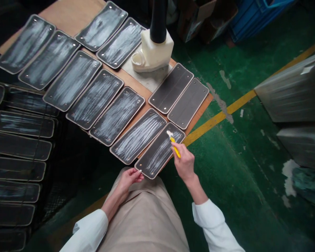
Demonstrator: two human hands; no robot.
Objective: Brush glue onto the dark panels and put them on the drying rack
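My right hand (184,161) is closed around a small brush with a yellow handle (176,149). Its white bristles rest on the upper part of a dark rectangular panel (157,154) with a pale rim, streaked with white. At that panel's near corner, my left hand (130,179) pinches the edge between thumb and fingers. Just left of it lies another dark panel (138,136) with heavier white streaks. Two dark panels without streaks, one of them nearer (188,103) and one farther (171,88), lie beyond my right hand.
More streaked panels (72,80) line the brown board (68,15). A cream plastic container (157,49) with a black upright part stands at its back edge. To the left, a rack holds several dark panels (21,145). Cardboard boxes (196,17) and a blue crate (252,17) sit behind.
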